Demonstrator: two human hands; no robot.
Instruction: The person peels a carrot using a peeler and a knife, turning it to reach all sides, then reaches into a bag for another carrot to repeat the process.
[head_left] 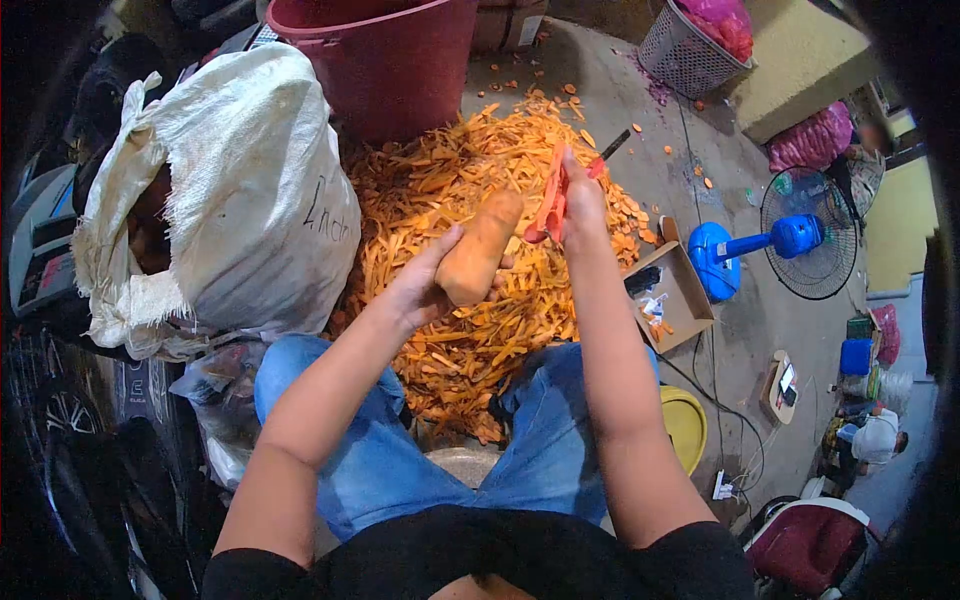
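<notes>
Black shirt [410, 555], hands [420, 285] holding carrot [480, 250] and red tool [549, 205], marker-lettered sack [250, 190]

A blue fan [797, 236] stands on the grey concrete floor [745, 345].

Woven sack [262, 190] (rough, matt)

White sack [250, 190]: handwritten marking [326, 212], "nd" legible. Dark panel [145, 392]: "E", rest unclear.
</notes>
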